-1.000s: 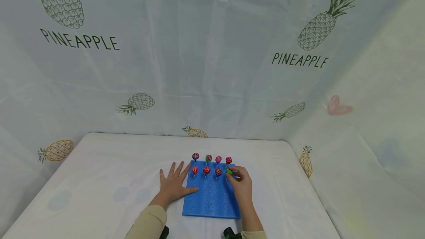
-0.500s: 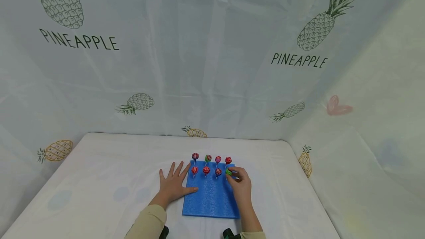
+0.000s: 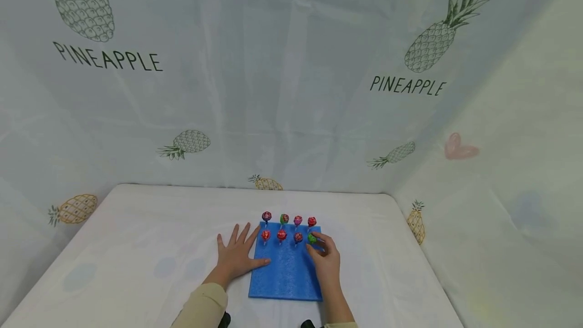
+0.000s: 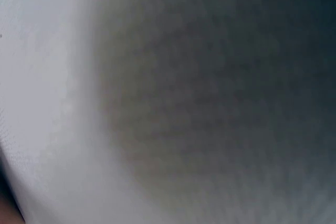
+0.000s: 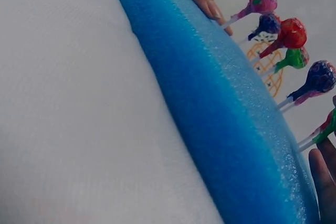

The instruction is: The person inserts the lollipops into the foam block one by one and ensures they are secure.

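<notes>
A blue foam board (image 3: pixel 284 280) lies on the table, with several wrapped lollipops standing on their sticks in two rows along its far part. My left hand (image 3: pixel 236 258) is spread flat at the board's left edge, thumb on the foam and the other fingers on the cloth. At the right end of the nearer row stands a green lollipop (image 3: pixel 311 238). My right hand (image 3: pixel 329 262) is beside it, index finger close to the candy and thumb apart below. The right wrist view shows this red-and-green wrapper (image 5: pixel 328 125) cut by the frame edge, with fingers (image 5: pixel 321 174) just under it.
A white cloth (image 3: pixel 159 227) covers the table, and a pineapple-print curtain (image 3: pixel 282 90) hangs behind it. Near my forearms are black objects (image 3: pixel 307 324) at the bottom edge. A blurred dark shape (image 4: pixel 220 87) fills most of the left wrist view.
My right thumb has come away from the green lollipop and the hand has drawn slightly back toward me. The lollipop stays upright in the foam. My left hand keeps its place.
</notes>
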Available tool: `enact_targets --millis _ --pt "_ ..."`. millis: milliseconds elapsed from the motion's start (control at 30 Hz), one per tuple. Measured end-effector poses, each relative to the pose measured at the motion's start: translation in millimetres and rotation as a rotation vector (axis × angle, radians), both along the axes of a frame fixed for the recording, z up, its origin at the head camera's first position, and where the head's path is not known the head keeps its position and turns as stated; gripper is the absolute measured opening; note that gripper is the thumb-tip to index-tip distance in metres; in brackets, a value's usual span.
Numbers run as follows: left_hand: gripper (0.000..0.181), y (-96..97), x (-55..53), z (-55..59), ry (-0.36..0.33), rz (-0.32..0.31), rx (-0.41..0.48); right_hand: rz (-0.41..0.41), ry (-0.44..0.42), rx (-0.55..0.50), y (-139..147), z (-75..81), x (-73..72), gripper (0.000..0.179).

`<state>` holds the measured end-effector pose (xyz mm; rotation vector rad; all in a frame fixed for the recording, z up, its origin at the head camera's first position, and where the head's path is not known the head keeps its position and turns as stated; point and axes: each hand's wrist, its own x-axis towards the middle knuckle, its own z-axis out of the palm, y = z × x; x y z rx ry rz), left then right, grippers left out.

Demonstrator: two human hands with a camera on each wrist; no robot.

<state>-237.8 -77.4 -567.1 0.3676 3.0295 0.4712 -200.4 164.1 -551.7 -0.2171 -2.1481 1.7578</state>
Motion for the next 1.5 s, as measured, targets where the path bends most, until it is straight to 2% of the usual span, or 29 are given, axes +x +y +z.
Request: enact_targets --millis 133,367,533,700,867,1000,1233,1400,1500 --pt "0.107 1.1 -1.8 -2.0 0.013 -0.006 -0.015 0.004 -0.009 0.015 0 -0.6 1.4 0.036" --pt "0.105 3.0 0.9 3.1 0.012 -0.009 0.006 0.011 -0.005 0.025 -2 5.9 4.2 0.037" --pt "0.105 2.7 3.0 1.3 0.028 -0.007 0.01 0.001 0.018 0.084 -1 -2.5 2.8 0.036" --pt "0.107 2.3 1.9 -5.8 0.045 -0.004 0.003 0.006 0.07 0.114 2 -12.9 0.7 0.037" --pt "0.109 3.2 -0.9 -13.6 0.039 -0.008 -0.013 0.01 0.082 0.116 4 -14.2 2.2 0.037" --pt "0.109 4.2 -1.7 -11.2 0.023 -0.007 -0.021 0.019 0.082 0.127 2 -8.9 4.5 0.039" --pt "0.105 3.2 1.9 1.3 0.028 -0.01 -0.025 0.085 0.136 0.178 -7 21.7 19.6 0.044" --pt "0.106 1.5 3.0 3.1 0.017 -0.002 -0.021 0.099 0.144 0.192 -9 24.5 21.1 0.057" --pt "0.106 -0.2 2.2 -1.3 0.033 0.003 -0.011 0.091 0.146 0.199 -10 23.3 20.6 0.061"
